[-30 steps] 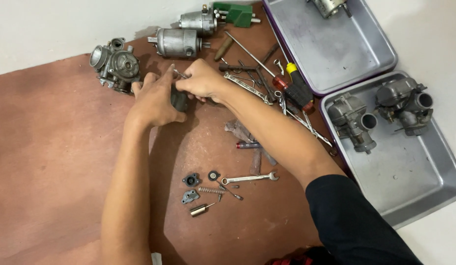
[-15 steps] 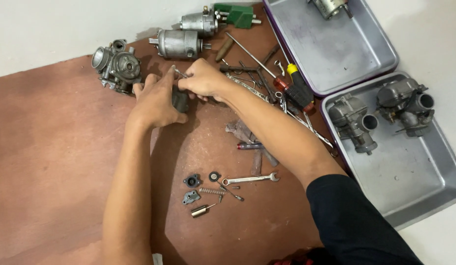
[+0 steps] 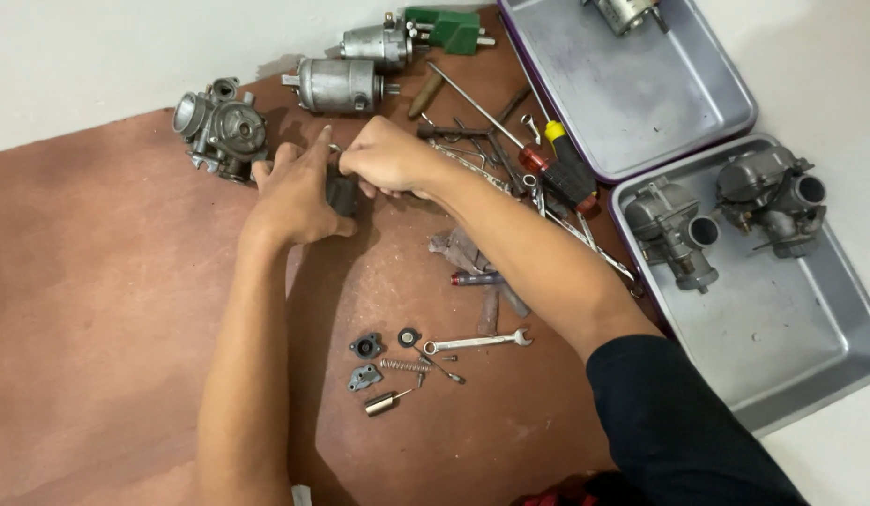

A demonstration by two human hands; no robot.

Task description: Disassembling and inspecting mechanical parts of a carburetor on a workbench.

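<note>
My left hand (image 3: 297,195) and my right hand (image 3: 386,157) meet over a small dark part (image 3: 343,192) above a brown mat (image 3: 97,309). The left hand cups the part from the left; the right hand's fingers pinch something at its top, hidden by the knuckles. A grey carburetor (image 3: 219,126) sits just left of my left hand. Near my forearms lie a small wrench (image 3: 477,342), a spring (image 3: 402,365) and small black and grey fittings (image 3: 366,347).
Two grey cylindrical motors (image 3: 341,84) and a green block (image 3: 453,28) lie at the mat's far edge. Screwdrivers and loose tools (image 3: 557,169) are piled to the right. Two metal trays (image 3: 641,103) stand on the right; the nearer tray (image 3: 781,337) holds two carburetors.
Both hands stay on the dark part with only slight finger shifts. Nothing else has moved.
</note>
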